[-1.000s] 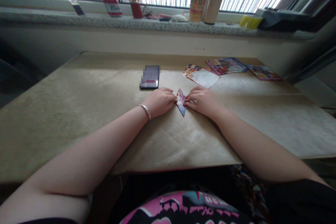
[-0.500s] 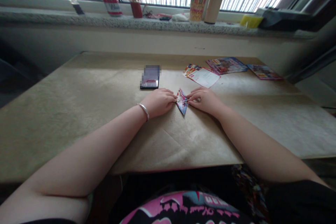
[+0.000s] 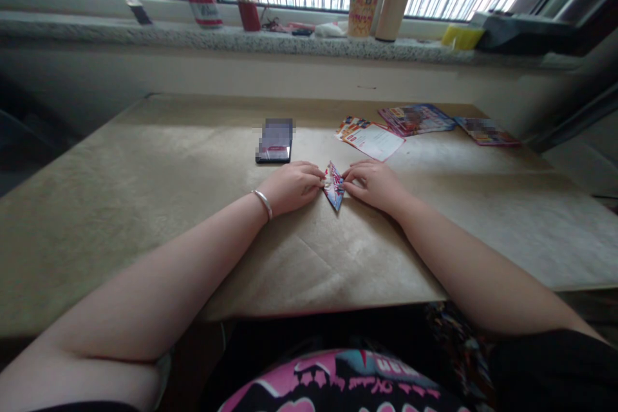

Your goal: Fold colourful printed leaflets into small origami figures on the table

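Note:
A small diamond-shaped piece of folded paper (image 3: 334, 188), printed in red, white and blue, lies on the table between my hands. My left hand (image 3: 295, 187) pinches its left corner with the fingers closed together. At the right corner, the fingertips and thumb of my right hand (image 3: 374, 183) are closed on the paper's edge. Both wrists rest low over the tabletop, and a silver bangle (image 3: 263, 205) circles the left one. A phone (image 3: 275, 141) lies just beyond my left hand.
Beyond my right hand are a white printed sheet (image 3: 374, 142) and colourful booklets (image 3: 420, 120), with another stack (image 3: 487, 132) farther right. On the stone windowsill (image 3: 299, 46) stand a red can (image 3: 200, 0), a patterned cup (image 3: 363, 6) and a yellow object (image 3: 462, 37).
Both hands hold almost the same position on the folded paper. The whole view has shifted very slightly.

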`<state>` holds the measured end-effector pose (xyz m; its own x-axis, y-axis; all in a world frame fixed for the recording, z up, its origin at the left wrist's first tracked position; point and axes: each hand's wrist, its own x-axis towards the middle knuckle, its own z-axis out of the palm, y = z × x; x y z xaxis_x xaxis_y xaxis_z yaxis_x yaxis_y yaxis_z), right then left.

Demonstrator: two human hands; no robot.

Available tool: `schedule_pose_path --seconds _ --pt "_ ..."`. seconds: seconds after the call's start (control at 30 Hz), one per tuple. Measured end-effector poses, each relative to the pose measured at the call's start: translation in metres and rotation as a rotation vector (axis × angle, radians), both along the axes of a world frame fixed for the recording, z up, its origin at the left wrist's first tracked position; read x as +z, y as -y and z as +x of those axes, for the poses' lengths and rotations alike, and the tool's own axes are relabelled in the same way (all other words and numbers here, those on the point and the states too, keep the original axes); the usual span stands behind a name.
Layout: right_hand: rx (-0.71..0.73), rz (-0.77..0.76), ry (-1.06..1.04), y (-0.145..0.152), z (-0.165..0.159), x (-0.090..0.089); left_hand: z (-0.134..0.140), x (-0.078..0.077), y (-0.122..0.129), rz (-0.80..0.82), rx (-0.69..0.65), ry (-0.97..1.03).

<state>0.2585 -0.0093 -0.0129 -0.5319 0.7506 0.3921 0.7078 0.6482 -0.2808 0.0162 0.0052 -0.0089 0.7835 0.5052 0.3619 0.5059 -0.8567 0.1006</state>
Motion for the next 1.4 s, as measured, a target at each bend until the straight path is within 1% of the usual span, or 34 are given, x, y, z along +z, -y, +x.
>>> schedule_pose_path --seconds 0.1,0.2,0.33,0.43,0.57,0.73,0.8,0.93,1.0,1.07,1.13,1.23,1.4 --pt "-0.035 0.003 0.071 0.004 -0.004 0.003 0.001 0.000 0.001 0.023 0.000 0.002" --pt "-0.027 -0.001 0.102 0.006 -0.004 0.003 0.001 0.001 0.002 0.076 -0.007 -0.002" --pt "-0.050 0.001 0.113 0.005 -0.001 0.000 0.001 0.003 0.003 0.135 -0.016 0.003" --pt "-0.073 -0.019 0.114 0.004 0.000 -0.004 0.002 0.006 0.005 0.144 -0.038 -0.023" --pt "-0.068 -0.030 0.118 0.003 0.000 -0.007 0.003 0.005 0.005 0.113 -0.072 -0.029" --pt "-0.073 -0.035 0.115 0.001 0.000 -0.009 0.004 0.000 0.004 0.065 -0.021 0.035" --pt "-0.069 -0.041 0.117 0.000 0.001 -0.010 0.005 -0.001 0.004 0.025 0.039 0.035" --pt "-0.026 -0.055 0.128 -0.001 0.001 -0.011 0.007 -0.003 0.006 -0.011 0.232 0.004" --pt "0.005 -0.068 0.130 -0.002 0.001 -0.011 0.008 -0.004 0.006 -0.029 0.268 -0.059" --pt "0.015 -0.080 0.126 -0.002 0.000 -0.011 0.008 -0.004 0.007 -0.046 0.274 -0.100" --pt "-0.005 -0.082 0.113 -0.002 0.000 -0.011 0.007 -0.004 0.007 -0.056 0.275 -0.103" --pt "-0.042 -0.075 0.091 -0.003 0.000 -0.011 0.007 -0.002 0.008 -0.091 0.269 -0.081" --pt "-0.036 -0.067 0.048 -0.005 0.001 -0.012 0.006 -0.001 0.007 -0.177 0.216 0.001"
